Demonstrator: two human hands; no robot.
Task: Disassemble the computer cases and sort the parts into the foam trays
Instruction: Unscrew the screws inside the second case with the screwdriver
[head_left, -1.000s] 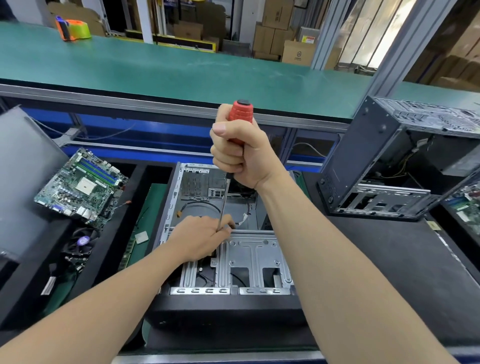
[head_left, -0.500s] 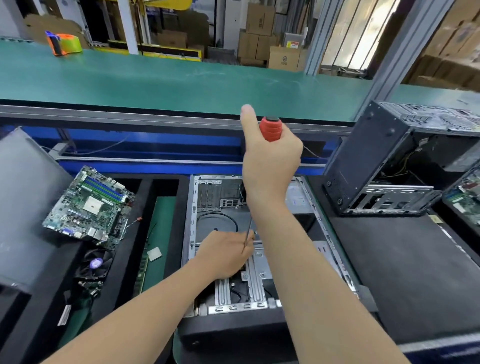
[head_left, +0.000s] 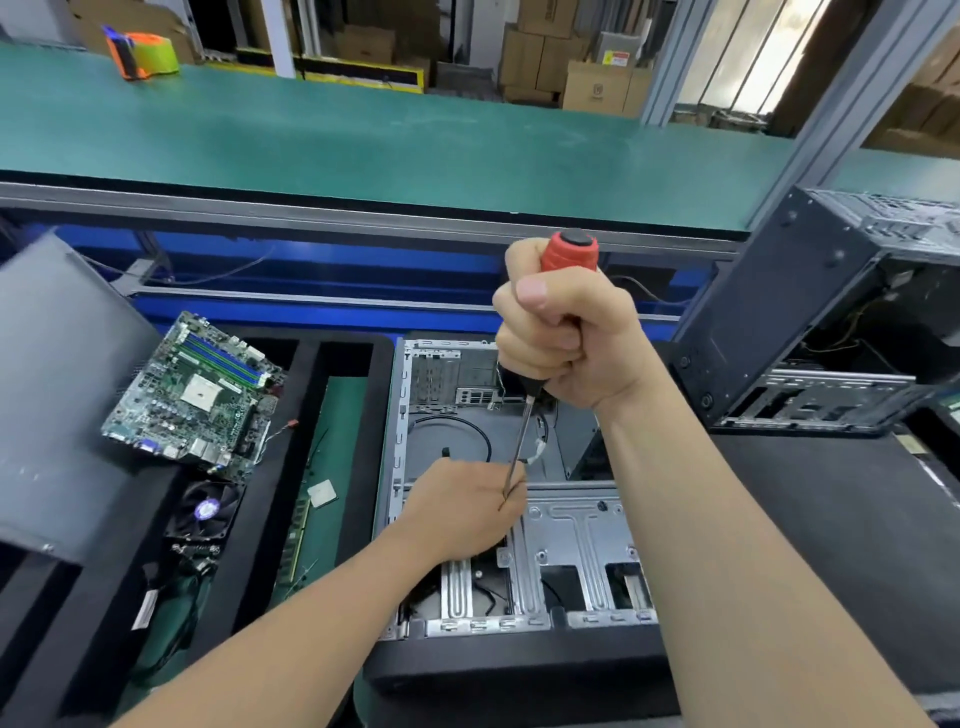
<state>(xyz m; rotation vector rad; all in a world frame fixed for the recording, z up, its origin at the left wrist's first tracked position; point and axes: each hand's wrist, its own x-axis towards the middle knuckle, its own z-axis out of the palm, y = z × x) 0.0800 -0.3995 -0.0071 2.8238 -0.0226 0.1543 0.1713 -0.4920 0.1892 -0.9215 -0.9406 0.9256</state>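
Gripping the red handle of a screwdriver (head_left: 569, 253), the right hand (head_left: 566, 343) is balled into a tight fist, thumb folded across the curled fingers, with the handle's black cap standing clear above the knuckles. Its forearm rises steeply from the lower right corner, wrist bent so that the thin shaft slants down and to the left. Lower down, the left hand (head_left: 462, 509) lies knuckles up, its fingers curled in and pinching the shaft close to the tip; the tip itself is hidden behind those fingers. That forearm comes in from the lower left. Both hands work over the open computer case (head_left: 400, 415), which lies on its side in front of the person, and the left hand sits at the edge of its silver drive bracket (head_left: 571, 535). A black cable loops across the case floor beyond the hand. To the left, a black foam tray (head_left: 306, 395) holds a green motherboard (head_left: 192, 395) lying tilted on its dividers, a cooling fan (head_left: 205, 512) below it, and a small square chip (head_left: 322, 492) in the next slot. A second case (head_left: 769, 322) stands tilted at the right, and a green workbench (head_left: 363, 140) runs behind
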